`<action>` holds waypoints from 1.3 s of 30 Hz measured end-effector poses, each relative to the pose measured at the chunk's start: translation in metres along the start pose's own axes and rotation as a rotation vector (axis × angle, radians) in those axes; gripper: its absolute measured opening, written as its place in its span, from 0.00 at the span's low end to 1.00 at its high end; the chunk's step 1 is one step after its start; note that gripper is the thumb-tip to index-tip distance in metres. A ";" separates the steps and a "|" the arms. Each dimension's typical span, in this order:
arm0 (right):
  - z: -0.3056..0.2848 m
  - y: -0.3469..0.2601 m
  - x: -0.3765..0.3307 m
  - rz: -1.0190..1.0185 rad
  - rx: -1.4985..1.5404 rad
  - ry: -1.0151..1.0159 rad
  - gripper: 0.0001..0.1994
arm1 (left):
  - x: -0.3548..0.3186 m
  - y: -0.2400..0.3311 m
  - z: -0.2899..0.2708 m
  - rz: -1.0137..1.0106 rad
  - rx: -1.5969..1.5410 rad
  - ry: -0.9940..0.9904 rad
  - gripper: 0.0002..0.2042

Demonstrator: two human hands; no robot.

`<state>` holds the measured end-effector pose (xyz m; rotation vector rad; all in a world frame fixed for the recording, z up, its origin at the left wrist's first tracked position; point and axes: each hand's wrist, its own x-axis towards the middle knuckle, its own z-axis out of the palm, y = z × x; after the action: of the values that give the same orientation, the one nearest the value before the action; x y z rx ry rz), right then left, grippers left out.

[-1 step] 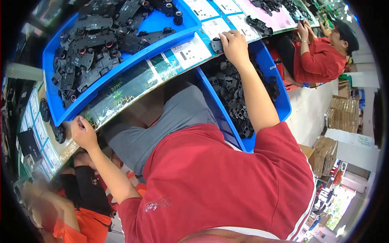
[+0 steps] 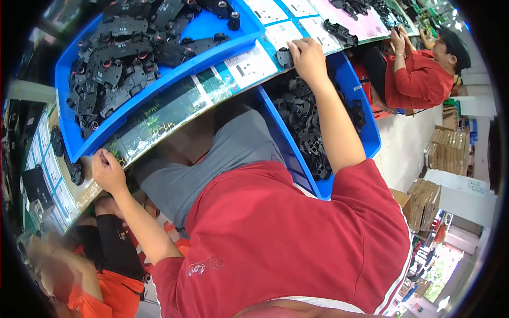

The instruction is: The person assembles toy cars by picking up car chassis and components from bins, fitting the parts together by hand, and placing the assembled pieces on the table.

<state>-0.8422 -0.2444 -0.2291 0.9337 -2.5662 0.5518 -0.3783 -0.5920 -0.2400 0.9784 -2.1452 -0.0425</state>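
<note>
black plastic part (image 2: pixel 284 56), small and blocky, sits on the workbench edge (image 2: pixel 175 108) under the fingertips of the right hand (image 2: pixel 309 57), whose fingers curl down together and pinch its near side. against the frame taken at the same instant nothing has shifted: the hand rests in the same spot, the piece in the same place, so the pick-up reads as barely begun. the part is matte black with moulded ribs, matching the heap of similar pieces in the blue bin (image 2: pixel 371 132) just below the forearm. the left hand (image 2: pixel 108 172) grips the bench's near lip at the far left, fingers folded over the rim, holding nothing else that can be made out. beyond the bench edge, a large blue tray (image 2: pixel 71 140) is piled with flat black chassis-like parts with red-ringed fittings. white instruction sheets (image 2: pixel 249 66) lie under the clear bench top. a co-worker in a red shirt (image 2: pixel 419 79) works at the far right.
</note>
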 end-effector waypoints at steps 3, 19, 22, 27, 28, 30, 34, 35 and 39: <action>0.000 0.014 0.024 0.001 -0.019 0.009 0.20 | 0.000 -0.002 0.002 -0.033 0.020 -0.056 0.08; -0.035 0.044 0.024 -0.173 0.083 -0.269 0.26 | -0.002 -0.006 0.006 -0.025 0.019 -0.038 0.09; -0.049 0.055 0.027 -0.158 0.150 -0.204 0.26 | -0.005 -0.012 0.005 -0.067 0.019 -0.056 0.10; -0.074 0.129 0.051 -0.055 0.114 -0.002 0.25 | -0.001 -0.002 0.004 -0.055 -0.007 -0.046 0.08; -0.079 0.150 0.060 -0.090 0.072 -0.012 0.25 | -0.001 -0.002 0.005 -0.065 -0.004 -0.053 0.08; -0.091 0.182 0.073 -0.149 -0.005 -0.037 0.24 | -0.001 -0.003 0.006 -0.077 -0.002 -0.062 0.08; -0.092 0.212 0.090 -0.150 -0.040 -0.128 0.25 | -0.002 -0.005 0.006 -0.075 0.021 -0.038 0.08; -0.087 0.216 0.091 -0.169 -0.035 -0.190 0.25 | -0.001 -0.005 0.006 -0.067 0.014 -0.035 0.08; -0.077 0.220 0.093 -0.106 -0.011 -0.302 0.24 | 0.000 0.000 0.006 -0.083 0.031 -0.051 0.09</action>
<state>-1.0409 -0.1013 -0.1731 1.2229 -2.7563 0.3914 -0.3819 -0.5934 -0.2444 1.0949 -2.1559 -0.0753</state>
